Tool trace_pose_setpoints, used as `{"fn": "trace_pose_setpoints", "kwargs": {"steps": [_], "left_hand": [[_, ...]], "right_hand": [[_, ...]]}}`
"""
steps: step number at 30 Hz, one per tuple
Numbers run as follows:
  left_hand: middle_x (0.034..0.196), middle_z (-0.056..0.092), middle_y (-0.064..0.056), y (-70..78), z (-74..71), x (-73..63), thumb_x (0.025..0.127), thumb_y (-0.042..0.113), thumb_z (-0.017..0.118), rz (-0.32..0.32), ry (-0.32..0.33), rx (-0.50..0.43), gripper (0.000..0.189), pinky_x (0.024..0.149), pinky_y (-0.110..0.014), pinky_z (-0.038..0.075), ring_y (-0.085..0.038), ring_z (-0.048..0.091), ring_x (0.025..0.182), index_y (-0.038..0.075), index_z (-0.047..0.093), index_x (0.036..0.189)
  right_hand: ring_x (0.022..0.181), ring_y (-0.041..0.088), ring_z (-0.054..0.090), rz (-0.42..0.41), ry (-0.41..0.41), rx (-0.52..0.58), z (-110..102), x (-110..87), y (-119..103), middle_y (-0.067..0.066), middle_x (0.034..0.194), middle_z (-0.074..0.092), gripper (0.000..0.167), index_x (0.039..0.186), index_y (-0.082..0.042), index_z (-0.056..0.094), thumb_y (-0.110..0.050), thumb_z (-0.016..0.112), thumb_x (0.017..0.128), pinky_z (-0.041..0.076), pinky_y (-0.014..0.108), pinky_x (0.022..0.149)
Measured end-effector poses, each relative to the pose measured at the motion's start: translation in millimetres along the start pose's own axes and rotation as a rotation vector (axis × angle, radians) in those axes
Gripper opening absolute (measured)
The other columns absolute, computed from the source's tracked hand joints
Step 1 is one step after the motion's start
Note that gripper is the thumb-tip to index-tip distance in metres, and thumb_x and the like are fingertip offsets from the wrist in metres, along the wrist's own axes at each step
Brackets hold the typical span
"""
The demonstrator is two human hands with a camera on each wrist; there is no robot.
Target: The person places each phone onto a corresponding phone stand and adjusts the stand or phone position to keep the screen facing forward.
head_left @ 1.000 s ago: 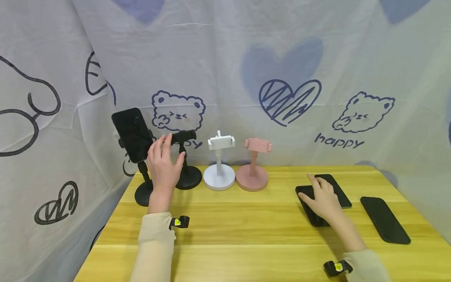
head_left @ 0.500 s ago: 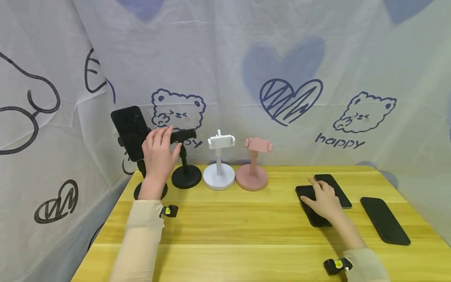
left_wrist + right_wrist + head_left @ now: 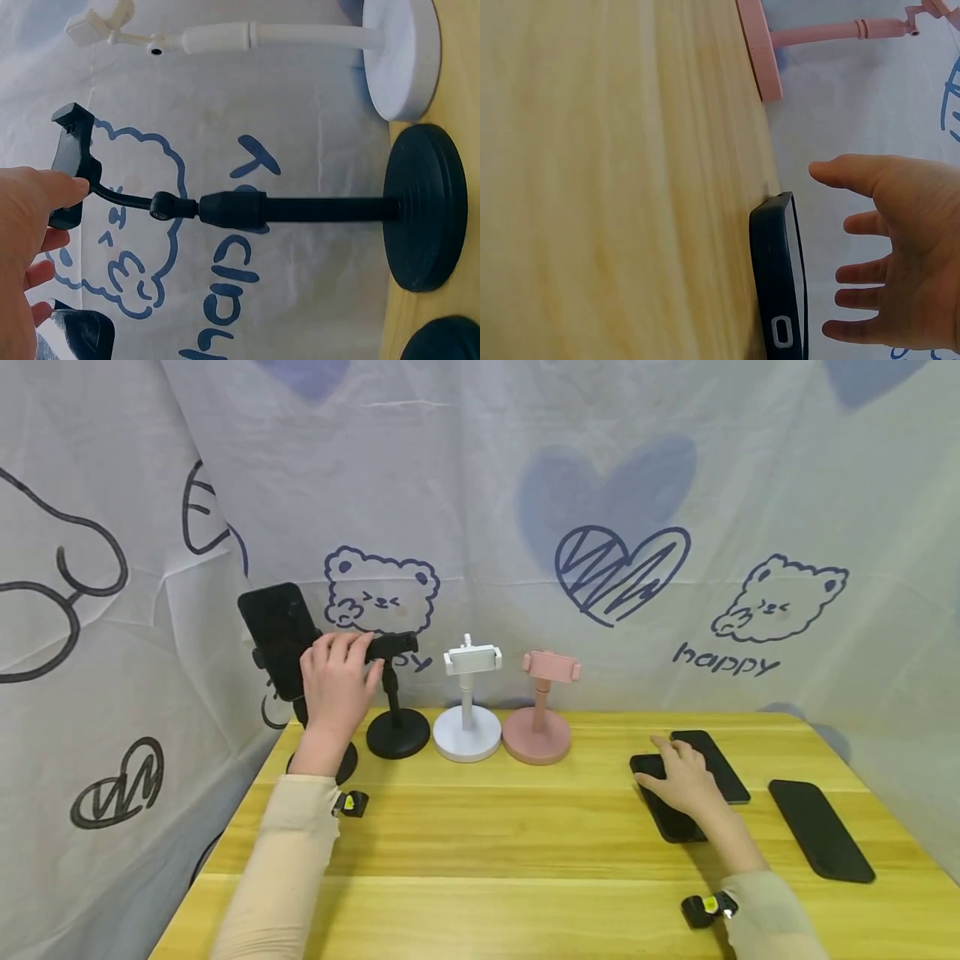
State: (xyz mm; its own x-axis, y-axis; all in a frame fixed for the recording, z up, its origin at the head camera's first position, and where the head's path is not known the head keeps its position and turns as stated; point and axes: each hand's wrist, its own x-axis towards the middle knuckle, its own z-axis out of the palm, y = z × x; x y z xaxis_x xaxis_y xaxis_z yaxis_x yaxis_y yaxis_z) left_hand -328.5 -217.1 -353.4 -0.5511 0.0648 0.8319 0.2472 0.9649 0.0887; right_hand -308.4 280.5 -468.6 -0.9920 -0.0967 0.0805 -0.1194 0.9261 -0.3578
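Observation:
My left hand (image 3: 336, 685) pinches the left end of the clamp on a black phone stand (image 3: 398, 734). The left wrist view shows the thumb on the clamp's near side and the fingers behind it; the stand (image 3: 330, 209) has its round base on the table. Just left, another black stand carries an upright phone (image 3: 276, 635), partly covered by my hand. My right hand (image 3: 684, 777) hovers, fingers spread and slightly bent, over a black phone (image 3: 667, 818) lying on the table. In the right wrist view a gap shows between the fingers and this phone (image 3: 774, 255).
A white phone stand (image 3: 467, 735) and a pink one (image 3: 537, 737) stand to the right of the black stands. Two more phones lie at the right, one behind my right hand (image 3: 716, 760) and one farther right (image 3: 821, 831). A printed curtain (image 3: 487, 485) hangs behind the table.
My left hand has shifted left along the black stand's clamp to its left end, the forearm swinging left too. My right hand has stayed almost still above the phone.

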Motion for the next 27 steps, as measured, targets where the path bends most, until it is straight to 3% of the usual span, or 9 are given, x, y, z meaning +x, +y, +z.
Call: {"fn": "trace_pose_setpoints", "kwargs": {"steps": [7,16,27], "left_hand": [[0.116,0.066,-0.015,-5.9,-0.1,-1.4,0.088,0.024,0.072,0.018,0.043,0.013,0.036,0.097,-0.054,0.037,-0.035,0.049,0.111,0.006,0.066,0.118],[0.113,0.066,-0.015,-5.8,3.2,-2.9,0.086,0.017,0.073,0.026,0.032,0.034,0.036,0.096,-0.053,0.038,-0.036,0.05,0.109,0.007,0.064,0.12],[0.112,0.066,-0.015,-4.6,5.1,-2.5,0.086,0.017,0.074,0.038,0.035,0.027,0.036,0.096,-0.053,0.037,-0.035,0.049,0.108,0.007,0.064,0.119]], "right_hand": [[0.131,0.063,0.021,0.0,-0.038,0.007,2.4,2.5,2.7,0.039,0.147,0.024,0.077,0.147,0.002,0.033,-0.039,0.064,0.091,0.031,0.078,0.093],[0.128,0.064,0.023,0.045,-0.116,-0.01,3.0,5.3,3.2,0.043,0.144,0.024,0.083,0.148,0.005,0.03,-0.044,0.065,0.089,0.034,0.075,0.092],[0.128,0.064,0.022,0.127,-0.148,-0.039,-1.4,8.0,-3.4,0.044,0.142,0.023,0.087,0.147,0.006,0.03,-0.047,0.065,0.087,0.034,0.073,0.094]]}}
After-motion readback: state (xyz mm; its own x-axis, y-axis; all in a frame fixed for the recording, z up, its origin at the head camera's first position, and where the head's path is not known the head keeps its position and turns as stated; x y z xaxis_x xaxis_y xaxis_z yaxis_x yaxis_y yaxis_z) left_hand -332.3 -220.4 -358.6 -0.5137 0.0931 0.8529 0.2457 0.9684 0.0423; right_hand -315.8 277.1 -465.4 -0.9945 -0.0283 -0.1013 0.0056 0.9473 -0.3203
